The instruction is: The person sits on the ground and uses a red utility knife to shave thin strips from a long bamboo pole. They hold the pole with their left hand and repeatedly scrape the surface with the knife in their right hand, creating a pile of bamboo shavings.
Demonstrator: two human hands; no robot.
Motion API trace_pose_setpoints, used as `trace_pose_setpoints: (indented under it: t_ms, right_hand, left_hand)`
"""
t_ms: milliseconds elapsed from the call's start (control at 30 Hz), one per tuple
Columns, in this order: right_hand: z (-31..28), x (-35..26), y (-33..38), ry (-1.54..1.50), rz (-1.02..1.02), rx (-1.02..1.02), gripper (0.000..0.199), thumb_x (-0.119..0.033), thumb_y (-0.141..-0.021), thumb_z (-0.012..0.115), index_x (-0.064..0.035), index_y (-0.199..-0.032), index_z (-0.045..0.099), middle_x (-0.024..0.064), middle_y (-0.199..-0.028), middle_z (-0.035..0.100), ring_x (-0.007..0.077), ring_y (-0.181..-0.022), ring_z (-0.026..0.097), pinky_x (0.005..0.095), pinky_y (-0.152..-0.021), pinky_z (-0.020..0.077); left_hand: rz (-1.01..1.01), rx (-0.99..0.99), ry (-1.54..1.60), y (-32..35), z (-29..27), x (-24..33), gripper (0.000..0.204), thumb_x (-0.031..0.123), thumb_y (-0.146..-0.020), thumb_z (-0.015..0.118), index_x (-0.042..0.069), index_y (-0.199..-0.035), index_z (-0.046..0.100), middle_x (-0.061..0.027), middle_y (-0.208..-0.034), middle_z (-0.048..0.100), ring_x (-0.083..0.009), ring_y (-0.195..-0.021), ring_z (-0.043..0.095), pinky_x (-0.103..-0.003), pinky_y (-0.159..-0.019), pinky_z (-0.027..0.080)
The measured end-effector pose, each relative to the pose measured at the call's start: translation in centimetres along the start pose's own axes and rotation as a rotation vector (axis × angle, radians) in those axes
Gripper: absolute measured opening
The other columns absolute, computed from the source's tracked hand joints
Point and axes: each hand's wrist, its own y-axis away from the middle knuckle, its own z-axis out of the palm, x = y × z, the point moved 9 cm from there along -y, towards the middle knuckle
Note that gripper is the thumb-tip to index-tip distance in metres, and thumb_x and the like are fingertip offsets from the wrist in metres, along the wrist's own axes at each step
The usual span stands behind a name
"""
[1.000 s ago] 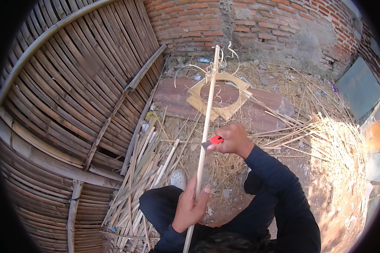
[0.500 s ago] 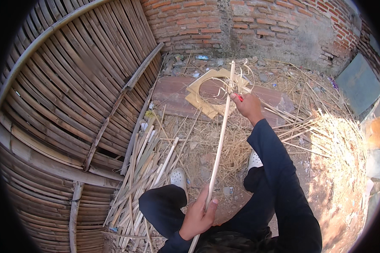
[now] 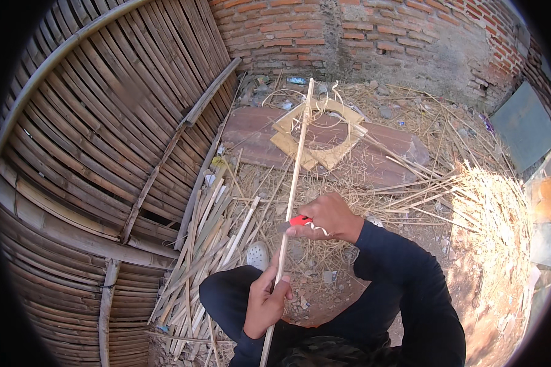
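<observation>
A long pale bamboo strip point(image 3: 299, 156) slants from my lap up and away. Its lower part lies in the grip of my left hand point(image 3: 265, 303), fingers and thumb closed around it. Higher up, my right hand point(image 3: 330, 217) is closed on a red-handled knife point(image 3: 300, 221) that meets the strip near its middle; the blade itself is hidden. A thin curled shaving point(image 3: 316, 228) hangs by the right fingers. Further curls point(image 3: 306, 107) cling near the strip's far end, above a flat yellowish piece point(image 3: 281, 144) with a large round hole.
Beneath the holed piece lies a brown board point(image 3: 379, 144). Loose bamboo strips point(image 3: 211, 251) are heaped at the left, and more strips point(image 3: 425, 183) with shavings cover the right. A slatted bamboo wall point(image 3: 122, 104) stands left, a brick wall point(image 3: 275, 37) behind.
My right hand has drawn the knife along the strip toward me, from near its far end to about the middle. The strip's far end has shifted left. My left hand still grips it.
</observation>
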Motion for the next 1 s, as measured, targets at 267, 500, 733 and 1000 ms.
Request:
trace_pose_setpoints:
  t_ms: [267, 500, 733, 1000]
  right_hand:
    - [0.1, -0.4, 0.1, 0.053, -0.135, 0.188, 0.065, -0.075, -0.074, 0.055, -0.0116, -0.062, 0.065, 0.0093, -0.052, 0.057, 0.0300, -0.048, 0.059, 0.0406, -0.045, 0.0434]
    - [-1.6, 8.2, -1.1, 0.060, 0.276, 0.161, 0.065, -0.072, -0.080, 0.051, -0.0108, -0.065, 0.067, 0.0128, -0.052, 0.057, 0.0324, -0.050, 0.060, 0.0436, -0.048, 0.0453]
    - [-0.1, -0.2, 0.0, 0.029, -0.072, 0.177, 0.064, -0.072, -0.071, 0.062, -0.0105, -0.053, 0.055, 0.0074, -0.048, 0.052, 0.0293, -0.044, 0.055, 0.0400, -0.042, 0.0404]
    - [-2.7, 7.7, -2.1, 0.139, 0.189, 0.311, 0.064, -0.071, -0.078, 0.055, -0.0096, -0.060, 0.062, 0.0112, -0.054, 0.057, 0.0309, -0.053, 0.060, 0.0435, -0.049, 0.0438]
  left_hand:
    - [0.109, 0.082, -0.262, 0.5, -0.9, 1.1, 0.052, 0.003, -0.092, 0.051, -0.001, -0.142, 0.038, -0.0163, -0.112, 0.064, -0.0136, -0.091, 0.062, -0.026, -0.082, 0.048]
    - [0.070, -0.005, -0.312, 2.0, 0.2, 0.3, 0.052, -0.001, -0.091, 0.049, -0.006, -0.142, 0.035, -0.0121, -0.124, 0.057, -0.0105, -0.110, 0.051, -0.023, -0.093, 0.039]
    - [0.018, 0.064, -0.415, 2.2, -0.7, 1.5, 0.052, 0.003, -0.091, 0.050, -0.006, -0.141, 0.037, -0.0156, -0.127, 0.057, -0.0117, -0.110, 0.052, -0.024, -0.092, 0.040]
    - [0.053, 0.037, -0.419, 2.9, 0.1, 2.5, 0.051, 0.002, -0.091, 0.050, -0.006, -0.140, 0.038, -0.0200, -0.129, 0.056, -0.0133, -0.114, 0.052, -0.025, -0.094, 0.041]
